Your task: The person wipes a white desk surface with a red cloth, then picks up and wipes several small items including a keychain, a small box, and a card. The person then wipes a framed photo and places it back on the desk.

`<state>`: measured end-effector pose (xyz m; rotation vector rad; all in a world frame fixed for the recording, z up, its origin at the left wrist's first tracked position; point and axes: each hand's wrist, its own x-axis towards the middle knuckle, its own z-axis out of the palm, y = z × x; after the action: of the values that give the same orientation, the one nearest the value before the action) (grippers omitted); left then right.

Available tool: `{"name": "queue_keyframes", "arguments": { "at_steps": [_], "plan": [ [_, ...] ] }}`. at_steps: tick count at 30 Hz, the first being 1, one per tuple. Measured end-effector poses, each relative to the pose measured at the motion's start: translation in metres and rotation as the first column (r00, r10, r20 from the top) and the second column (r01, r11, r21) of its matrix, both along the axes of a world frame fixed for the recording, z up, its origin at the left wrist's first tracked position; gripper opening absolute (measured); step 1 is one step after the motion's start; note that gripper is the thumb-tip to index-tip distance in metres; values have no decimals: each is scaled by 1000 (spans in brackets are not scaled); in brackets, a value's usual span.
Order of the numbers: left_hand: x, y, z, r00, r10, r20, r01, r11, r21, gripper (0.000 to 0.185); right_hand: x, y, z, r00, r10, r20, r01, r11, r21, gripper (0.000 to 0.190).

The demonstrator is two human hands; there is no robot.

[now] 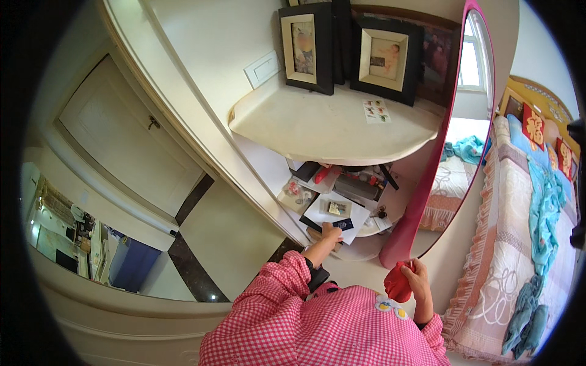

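Observation:
My left hand [331, 233] reaches onto the lower shelf, over the near edge of a white sheet [316, 209]. Its fingers are at a small dark card [344, 224] bearing a pale emblem; whether they grip it or only touch it, I cannot tell. Farther back on the sheet lies a small clear packet [339, 208] with a printed insert. Under the sheet a black edge shows, and a brown box edge pokes out near my wrist. My right hand [417, 276] holds a red cloth pouch [398, 284] in front of my body, fingers closed around its upper side.
Above the lower shelf juts a curved cream shelf [336, 126] with picture frames [309, 50] and a sticker sheet [377, 111]. A pink-rimmed mirror [458, 151] stands to the right. Behind the sheet is a grey box [357, 188] of small items. A bed [499, 274] lies far right.

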<state>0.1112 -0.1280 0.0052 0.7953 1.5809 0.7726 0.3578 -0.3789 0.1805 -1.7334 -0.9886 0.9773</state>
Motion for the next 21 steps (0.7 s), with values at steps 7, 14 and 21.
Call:
{"name": "queue_keyframes", "arguments": {
  "at_steps": [7,14,21],
  "plan": [
    [-15,1,0,953,-300,42,294,950,108,34,-9,9,9,904,-38,-427,103,986,131,10],
    [-27,-10,22,957,-185,222,165,981,105,49,-9,22,37,306,304,-902,258,886,386,36],
    [-60,-10,207,358,-901,245,864,419,278,28,-11,32,35,415,241,-877,238,902,361,25]
  ]
}}
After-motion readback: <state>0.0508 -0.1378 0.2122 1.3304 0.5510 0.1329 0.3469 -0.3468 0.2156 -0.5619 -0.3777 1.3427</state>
